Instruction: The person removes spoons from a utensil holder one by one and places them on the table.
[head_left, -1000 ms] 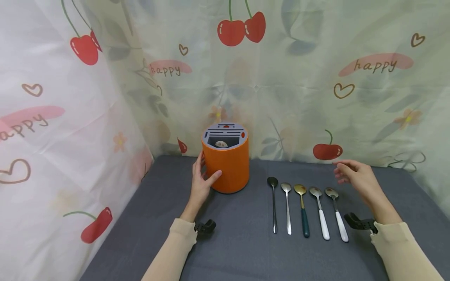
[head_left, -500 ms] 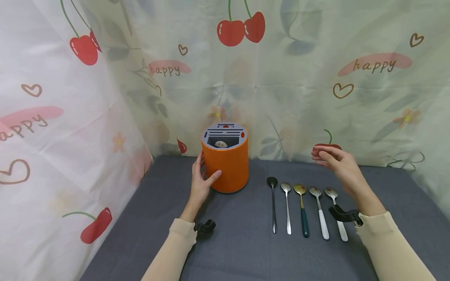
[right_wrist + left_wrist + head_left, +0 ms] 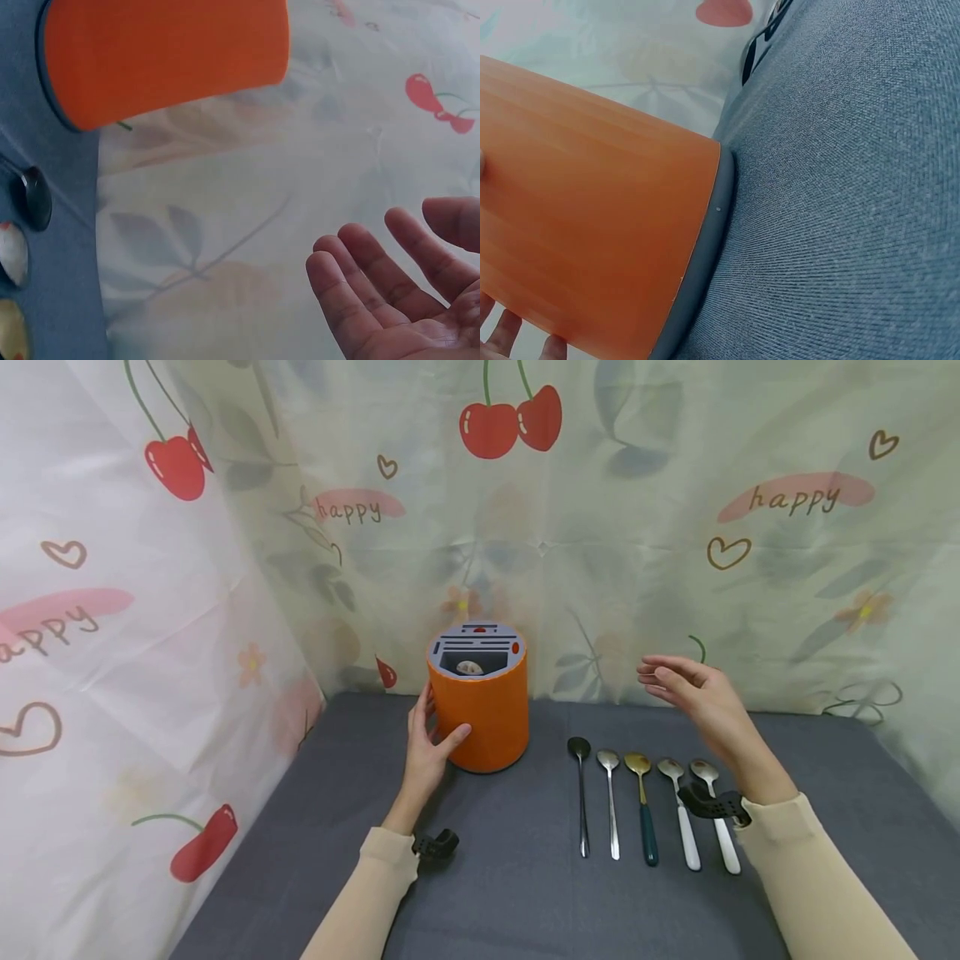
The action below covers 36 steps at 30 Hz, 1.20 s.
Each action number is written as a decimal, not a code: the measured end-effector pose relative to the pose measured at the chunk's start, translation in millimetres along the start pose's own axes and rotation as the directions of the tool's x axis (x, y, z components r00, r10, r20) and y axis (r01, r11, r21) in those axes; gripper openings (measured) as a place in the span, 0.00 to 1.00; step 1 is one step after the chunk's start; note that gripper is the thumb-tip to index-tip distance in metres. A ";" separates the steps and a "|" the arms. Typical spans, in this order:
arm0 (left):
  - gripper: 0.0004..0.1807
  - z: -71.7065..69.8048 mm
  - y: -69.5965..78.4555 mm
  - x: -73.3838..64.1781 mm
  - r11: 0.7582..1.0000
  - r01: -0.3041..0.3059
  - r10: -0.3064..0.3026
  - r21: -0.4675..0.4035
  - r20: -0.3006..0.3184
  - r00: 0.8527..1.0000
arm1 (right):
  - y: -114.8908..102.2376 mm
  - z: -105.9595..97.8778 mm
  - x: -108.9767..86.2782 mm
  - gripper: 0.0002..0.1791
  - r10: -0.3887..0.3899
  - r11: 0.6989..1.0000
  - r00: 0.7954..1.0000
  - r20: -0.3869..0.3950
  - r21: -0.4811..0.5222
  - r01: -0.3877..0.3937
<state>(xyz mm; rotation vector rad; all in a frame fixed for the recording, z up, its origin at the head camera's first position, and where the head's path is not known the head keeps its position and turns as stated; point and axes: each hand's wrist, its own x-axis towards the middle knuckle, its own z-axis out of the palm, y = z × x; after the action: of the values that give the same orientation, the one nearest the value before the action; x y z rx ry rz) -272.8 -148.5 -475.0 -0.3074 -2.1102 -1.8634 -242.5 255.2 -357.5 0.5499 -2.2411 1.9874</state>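
An orange knife holder (image 3: 480, 718) stands upright on the dark grey cloth, a round block with a slotted grey top. In its wide front slot something whitish shows, too small to tell. My left hand (image 3: 429, 747) holds the holder's left side, thumb across the front and fingers partly hidden around the side. Up above the spoons, my right hand (image 3: 690, 689) hangs in the air with loosely extended fingers and nothing in it. Below it lie a black spoon (image 3: 582, 793), a silver spoon (image 3: 612, 802), a green-handled gold spoon (image 3: 647, 814) and white-handled spoons (image 3: 687, 835).
A fabric backdrop (image 3: 547, 543) printed with cherries and "happy" rises behind the grey cloth (image 3: 510, 868). A second printed sheet (image 3: 112, 693) hangs on the left. The spoons lie in a row to the right of the holder, handles toward me.
My right hand has moved left and slightly up, from the right of the spoons to above them. The left hand, holder and spoons have stayed in place.
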 end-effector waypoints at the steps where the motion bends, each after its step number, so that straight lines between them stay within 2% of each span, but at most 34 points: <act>1: 0.51 0.0 0.3 0.0 1.000 0.001 -0.001 -0.001 0.002 1.000 | -0.8 1.6 1.2 0.21 -0.006 1.000 1.000 0.007 0.008 0.006; 6: 0.51 -0.2 1.3 0.4 1.000 0.006 -0.006 -0.012 0.008 1.000 | -5.7 10.6 6.7 0.22 -0.017 1.000 0.999 0.038 0.011 0.016; 12: 0.51 0.3 1.4 0.8 1.000 0.007 -0.007 -0.009 0.007 1.000 | -13.0 22.5 13.5 0.26 -0.005 0.999 0.998 0.070 -0.043 0.008; 18: 0.51 0.9 2.5 0.7 1.000 0.000 0.000 -0.010 0.007 1.000 | -21.3 35.3 20.9 0.26 -0.003 0.999 0.997 0.078 -0.031 0.006; 28: 0.50 -0.2 2.2 -0.2 1.000 -0.003 0.003 -0.002 -0.003 1.000 | -29.9 63.4 37.7 0.25 -0.036 0.999 0.990 0.135 -0.025 0.040; 36: 0.50 0.5 1.1 0.4 1.000 -0.011 0.011 -0.010 0.007 1.000 | -34.8 83.2 44.4 0.24 -0.008 0.998 0.986 0.166 -0.059 0.018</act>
<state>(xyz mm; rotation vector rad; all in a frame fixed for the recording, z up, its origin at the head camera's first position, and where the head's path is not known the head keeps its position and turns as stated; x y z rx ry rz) -272.8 -147.9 -473.9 -0.3275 -2.1002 -1.8697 -258.8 162.1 -323.3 0.7474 -2.3762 1.9259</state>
